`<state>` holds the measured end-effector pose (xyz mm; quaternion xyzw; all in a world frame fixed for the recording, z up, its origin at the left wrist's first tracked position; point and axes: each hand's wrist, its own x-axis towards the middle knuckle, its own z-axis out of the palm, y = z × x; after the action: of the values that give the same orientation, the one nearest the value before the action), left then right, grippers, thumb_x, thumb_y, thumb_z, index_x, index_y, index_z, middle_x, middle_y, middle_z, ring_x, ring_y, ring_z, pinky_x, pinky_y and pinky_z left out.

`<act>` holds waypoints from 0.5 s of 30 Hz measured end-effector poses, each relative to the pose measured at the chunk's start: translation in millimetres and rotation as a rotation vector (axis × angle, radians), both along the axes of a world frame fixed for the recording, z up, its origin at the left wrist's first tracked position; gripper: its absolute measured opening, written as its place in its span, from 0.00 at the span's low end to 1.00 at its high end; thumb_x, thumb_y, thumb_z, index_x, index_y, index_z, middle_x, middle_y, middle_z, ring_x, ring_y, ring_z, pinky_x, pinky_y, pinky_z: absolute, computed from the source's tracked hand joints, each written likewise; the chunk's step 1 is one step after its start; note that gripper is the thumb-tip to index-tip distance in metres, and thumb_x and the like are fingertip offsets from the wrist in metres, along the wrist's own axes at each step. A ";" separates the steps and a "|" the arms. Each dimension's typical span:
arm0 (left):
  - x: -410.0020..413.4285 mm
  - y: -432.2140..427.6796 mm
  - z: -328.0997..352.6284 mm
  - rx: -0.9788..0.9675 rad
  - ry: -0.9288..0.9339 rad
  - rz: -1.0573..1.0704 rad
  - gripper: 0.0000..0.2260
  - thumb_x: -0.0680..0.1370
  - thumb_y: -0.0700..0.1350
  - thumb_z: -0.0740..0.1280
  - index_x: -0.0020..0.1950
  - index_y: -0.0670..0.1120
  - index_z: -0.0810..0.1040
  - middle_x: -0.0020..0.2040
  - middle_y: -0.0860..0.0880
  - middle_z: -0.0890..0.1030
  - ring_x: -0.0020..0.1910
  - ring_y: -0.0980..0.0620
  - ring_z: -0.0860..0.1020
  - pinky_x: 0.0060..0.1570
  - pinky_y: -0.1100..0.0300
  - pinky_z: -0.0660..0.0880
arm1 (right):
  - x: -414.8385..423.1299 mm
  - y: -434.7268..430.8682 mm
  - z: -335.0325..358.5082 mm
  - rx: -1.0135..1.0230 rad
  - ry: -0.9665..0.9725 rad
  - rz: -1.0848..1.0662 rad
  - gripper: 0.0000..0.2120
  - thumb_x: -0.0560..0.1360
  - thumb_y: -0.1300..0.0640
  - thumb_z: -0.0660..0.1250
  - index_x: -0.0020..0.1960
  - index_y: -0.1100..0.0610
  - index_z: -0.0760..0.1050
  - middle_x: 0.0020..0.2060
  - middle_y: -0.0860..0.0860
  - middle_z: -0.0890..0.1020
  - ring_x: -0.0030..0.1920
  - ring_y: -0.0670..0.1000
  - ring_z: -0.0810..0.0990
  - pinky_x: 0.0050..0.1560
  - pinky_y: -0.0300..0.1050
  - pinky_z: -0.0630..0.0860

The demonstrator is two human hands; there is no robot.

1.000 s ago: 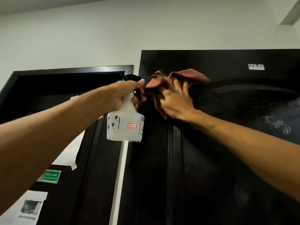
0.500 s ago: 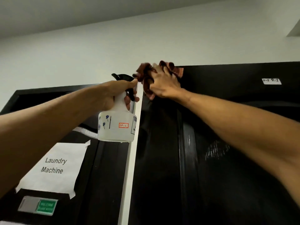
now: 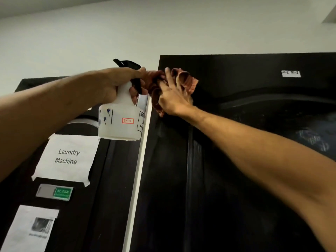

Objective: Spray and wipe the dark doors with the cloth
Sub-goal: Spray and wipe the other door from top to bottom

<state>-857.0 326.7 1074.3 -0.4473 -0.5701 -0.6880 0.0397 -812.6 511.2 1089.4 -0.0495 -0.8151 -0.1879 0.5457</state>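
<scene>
Two dark doors fill the view: the right door [image 3: 236, 179] and the left door [image 3: 109, 179], split by a white strip [image 3: 140, 170]. My right hand [image 3: 172, 99] presses a bunched reddish-brown cloth [image 3: 187, 80] against the right door's upper left corner, just below its top edge. My left hand [image 3: 116, 84] holds a white spray bottle [image 3: 120, 122] with a black trigger head by its neck, raised right beside the cloth. The bottle's nozzle points toward the cloth. Faint smears show on the right door's panel.
A paper sign reading "Laundry Machine" [image 3: 67, 157] is taped to the left door, with a green-and-grey slider plate [image 3: 54, 192] and another printed sheet [image 3: 31, 228] below. A small white label [image 3: 290, 73] sits high on the right door. White wall above.
My right hand with the cloth went from the door panel up to the top corner, then slid slightly down and right. The bottle hand stayed close beside it; the view shifted.
</scene>
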 end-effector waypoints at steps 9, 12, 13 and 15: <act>35.1 23.7 -31.5 -0.046 -0.070 -0.057 0.17 0.79 0.60 0.69 0.48 0.46 0.77 0.45 0.46 0.86 0.20 0.58 0.70 0.26 0.62 0.76 | 71.4 83.1 -49.8 0.079 0.274 -0.004 0.26 0.79 0.56 0.53 0.77 0.53 0.68 0.82 0.56 0.53 0.80 0.64 0.54 0.80 0.57 0.52; 57.2 51.9 -41.9 -0.075 -0.074 -0.074 0.16 0.79 0.59 0.69 0.51 0.46 0.78 0.48 0.45 0.86 0.20 0.59 0.70 0.27 0.62 0.76 | 126.0 126.8 -45.2 -0.004 0.516 -0.154 0.19 0.79 0.56 0.56 0.64 0.59 0.79 0.70 0.62 0.67 0.68 0.66 0.67 0.70 0.59 0.64; 65.3 62.3 -44.8 -0.085 -0.082 -0.083 0.16 0.79 0.59 0.69 0.51 0.46 0.78 0.47 0.45 0.86 0.20 0.59 0.70 0.26 0.62 0.76 | 137.2 130.6 -50.3 0.033 0.523 -0.146 0.19 0.79 0.56 0.56 0.61 0.60 0.80 0.66 0.61 0.70 0.63 0.65 0.69 0.66 0.57 0.67; 82.4 84.0 -47.2 -0.108 -0.092 -0.120 0.16 0.79 0.59 0.70 0.49 0.46 0.77 0.44 0.45 0.85 0.20 0.58 0.70 0.25 0.62 0.75 | 151.0 137.4 -59.0 0.162 0.394 -0.095 0.17 0.77 0.56 0.59 0.57 0.61 0.81 0.62 0.59 0.72 0.58 0.61 0.72 0.60 0.55 0.72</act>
<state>-774.6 410.7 1027.1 -0.4500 -0.5799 -0.6771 -0.0518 -661.6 648.5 1030.5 -0.0797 -0.6718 -0.2650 0.6871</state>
